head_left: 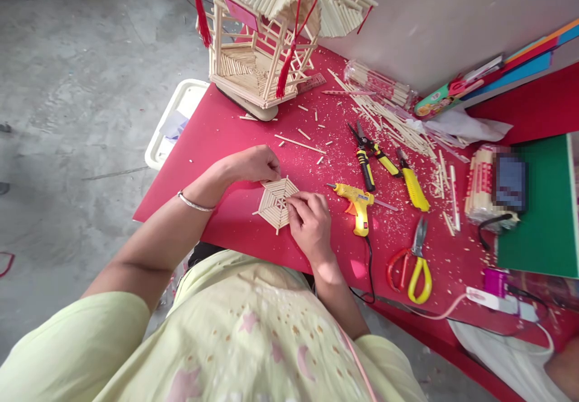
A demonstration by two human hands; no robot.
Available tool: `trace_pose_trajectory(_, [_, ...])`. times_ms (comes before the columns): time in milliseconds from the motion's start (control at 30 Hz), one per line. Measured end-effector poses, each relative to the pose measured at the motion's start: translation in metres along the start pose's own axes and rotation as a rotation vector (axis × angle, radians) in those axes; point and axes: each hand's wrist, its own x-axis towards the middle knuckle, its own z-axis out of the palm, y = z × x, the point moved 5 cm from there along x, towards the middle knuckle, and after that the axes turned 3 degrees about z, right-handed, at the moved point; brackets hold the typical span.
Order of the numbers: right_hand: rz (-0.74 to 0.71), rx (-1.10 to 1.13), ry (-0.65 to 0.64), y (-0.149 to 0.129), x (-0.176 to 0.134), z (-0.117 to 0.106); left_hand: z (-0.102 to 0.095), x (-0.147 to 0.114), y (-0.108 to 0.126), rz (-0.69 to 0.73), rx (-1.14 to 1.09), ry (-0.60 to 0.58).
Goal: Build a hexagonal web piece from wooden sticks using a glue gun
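A small hexagonal panel of thin wooden sticks [274, 204], laid out in rings like a spider web, is at the front edge of the red table. My left hand [256, 164], with a silver bangle at the wrist, is closed at the panel's upper corner, its fingertips partly hidden. Over the panel's right side, my right hand [312, 224] has thumb and forefinger pressed together near the centre; whether a loose stick is between them cannot be made out. A yellow glue gun [357, 203] lies just right of my right hand, its nozzle pointing left.
A stick-built pavilion model [239, 88] with red tassels stands at the back. Cutters [371, 154], a utility knife [412, 181] and red-yellow-handled scissors [414, 263] lie to the right. Loose sticks [393, 118] and crumbs litter the red table [190, 166]. A power strip [497, 302] is front right.
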Motion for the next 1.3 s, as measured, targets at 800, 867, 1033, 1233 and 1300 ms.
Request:
trace_pose_trajectory(800, [0.515, -0.444, 0.277, 0.092, -0.054, -0.091, 0.004, 0.005, -0.005, -0.027, -0.022, 0.064])
trace_pose_trajectory(867, [0.527, -0.463, 0.239, 0.101, -0.053, -0.089, 0.003, 0.005, -0.009, -0.03, -0.032, 0.083])
trace_pose_trajectory(1033, [0.648, -0.506, 0.115, 0.109, -0.04, -0.084, -0.003, 0.0, -0.011, 0.024, -0.064, 0.104])
trace_pose_trajectory(1233, [0.658, -0.179, 0.036, 0.101, -0.031, -0.089, -0.019, -0.025, -0.009, 0.078, -0.056, 0.152])
trace_pose_trajectory(1300, [0.591, -0.128, 0.032, 0.081, -0.023, -0.09, -0.023, -0.032, -0.013, 0.094, -0.105, 0.141])
